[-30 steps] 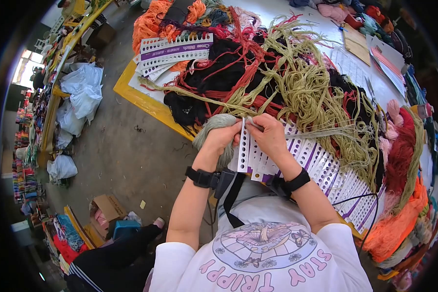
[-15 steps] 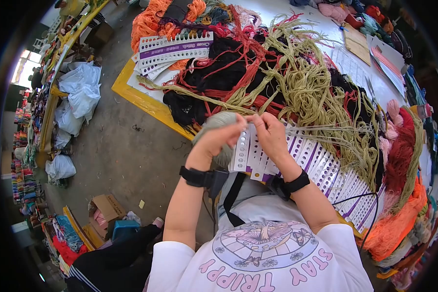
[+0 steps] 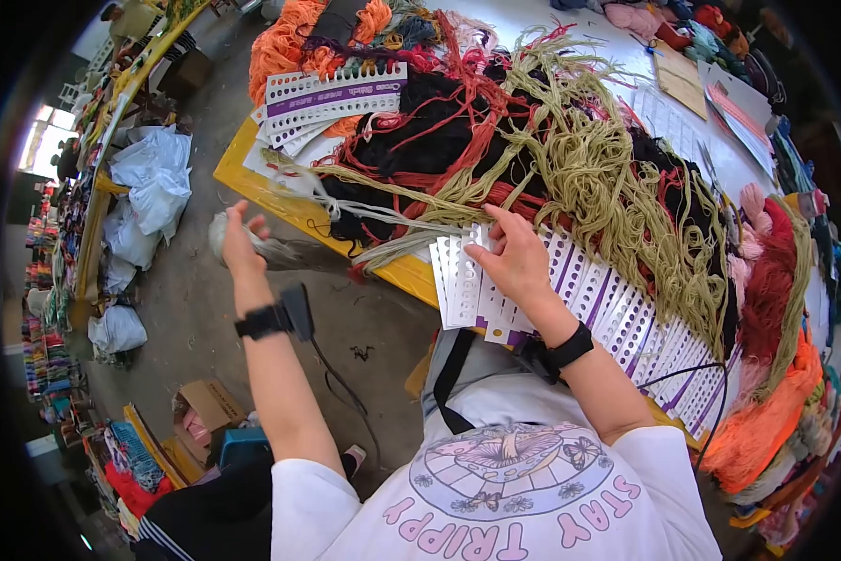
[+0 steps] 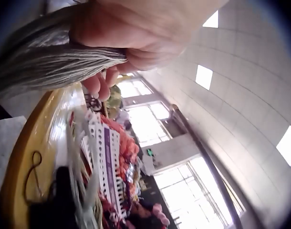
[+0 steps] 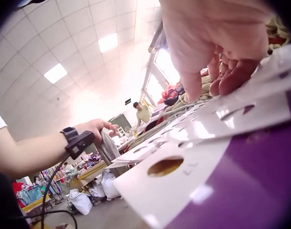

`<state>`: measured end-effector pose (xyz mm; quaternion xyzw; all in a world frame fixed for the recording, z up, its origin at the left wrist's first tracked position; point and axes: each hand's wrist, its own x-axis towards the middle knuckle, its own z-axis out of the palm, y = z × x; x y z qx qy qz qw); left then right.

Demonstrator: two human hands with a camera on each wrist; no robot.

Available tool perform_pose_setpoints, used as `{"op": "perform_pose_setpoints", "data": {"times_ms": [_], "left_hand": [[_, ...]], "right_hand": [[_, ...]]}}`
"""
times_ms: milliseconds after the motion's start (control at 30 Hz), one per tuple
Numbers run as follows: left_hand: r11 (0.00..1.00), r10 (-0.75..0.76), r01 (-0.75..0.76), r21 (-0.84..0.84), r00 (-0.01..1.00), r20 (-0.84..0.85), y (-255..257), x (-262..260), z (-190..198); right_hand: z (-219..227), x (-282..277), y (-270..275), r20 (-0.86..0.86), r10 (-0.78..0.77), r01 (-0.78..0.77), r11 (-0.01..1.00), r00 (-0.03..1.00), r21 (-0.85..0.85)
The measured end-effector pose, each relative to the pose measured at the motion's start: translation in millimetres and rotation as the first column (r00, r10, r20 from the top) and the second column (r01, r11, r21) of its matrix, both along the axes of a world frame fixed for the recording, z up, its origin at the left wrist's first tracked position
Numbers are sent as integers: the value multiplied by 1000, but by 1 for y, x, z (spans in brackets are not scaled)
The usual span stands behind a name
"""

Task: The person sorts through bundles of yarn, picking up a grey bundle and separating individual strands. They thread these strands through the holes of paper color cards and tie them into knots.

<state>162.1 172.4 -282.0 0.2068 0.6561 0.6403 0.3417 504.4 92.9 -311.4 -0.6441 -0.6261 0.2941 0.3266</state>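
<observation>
A skein of grey thread (image 4: 55, 62) runs through my left hand (image 3: 243, 248), which is out past the table's left edge over the floor; the thread lies in the crook of the thumb with the fingers curled by it. My right hand (image 3: 517, 257) is over the fanned white-and-purple punched cards (image 3: 463, 285), thumb and forefinger spread apart. In the right wrist view its fingertips (image 5: 231, 83) come down close to the cards. Pale grey strands (image 3: 402, 220) stretch from beside the right hand leftward across the table edge, blurred at their far end.
Olive, red and black thread (image 3: 580, 159) lies tangled in a heap beyond the cards. More punched cards (image 3: 336, 93) lie at the table's far left, near orange skeins (image 3: 290, 47). Scissors (image 3: 710, 168) lie on the right. White bags (image 3: 154, 182) stand on the floor.
My left hand has swung away to the left from beside the right hand, carrying the grey skein. Pale strands now stretch leftward. The right hand's thumb and forefinger have parted.
</observation>
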Motion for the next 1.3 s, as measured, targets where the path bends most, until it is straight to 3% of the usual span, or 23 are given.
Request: {"op": "perform_pose_setpoints", "data": {"times_ms": [33,100,133,167,200,267,333,500,600,667,733,833,967,1033,1133,1200,1233,1267,1300], "left_hand": [[989,-146,145,-19,988,-45,-10,-6,-14],[906,-421,418,-61,906,-45,-57,40,-3],[854,-500,496,-158,866,16,-80,63,-2],[773,-589,591,-233,804,85,-103,80,-6],[692,-644,638,-337,757,112,-123,96,-12],[571,-680,721,-392,683,267,-145,131,-18],[530,-680,792,-302,610,406,-158,150,-42],[670,-614,683,-291,730,299,-152,168,-44],[798,-536,587,-138,795,284,-143,153,-47],[839,-523,544,-7,811,262,-138,140,-70],[840,-521,541,-31,822,229,-134,131,-77],[830,-556,557,24,823,114,-132,129,-86],[817,-547,574,-46,798,252,-135,139,-74],[811,-527,575,-104,797,296,-137,140,-58],[783,-568,603,-152,793,221,-142,131,-68],[845,-454,481,-233,876,162,-144,115,-65],[917,-384,398,-19,895,225,-147,105,-63],[907,-407,414,80,809,424,-148,88,-53],[890,-440,434,141,734,517,-153,86,-44]], "right_hand": [[1,1,0,-12,18,-18,1000,1000,-5],[7,-3,-10,172,135,-161,975,976,150],[12,-5,-18,269,183,-244,946,946,213],[25,-8,-26,239,360,-379,925,902,37],[26,-11,-34,354,401,-440,897,845,35],[27,-17,-47,568,453,-553,833,688,6],[25,-21,-51,555,515,-569,818,653,-89],[19,-33,-53,538,509,-554,827,672,-91],[15,-45,-47,459,525,-570,820,717,-49],[11,-52,-43,425,539,-583,812,727,-31],[9,-55,-41,390,553,-598,801,737,-6],[19,-39,-50,510,379,-431,902,772,-18],[13,-6,-66,566,400,-424,901,721,-96],[15,-5,-64,528,403,-419,903,747,-97],[17,-11,-58,530,417,-436,895,739,-96],[24,-15,-54,554,433,-439,889,711,-132],[30,-17,-53,550,345,-429,903,761,28],[41,-21,-49,326,389,-394,917,861,-55],[54,-27,-45,80,400,-386,910,913,-153]]}}
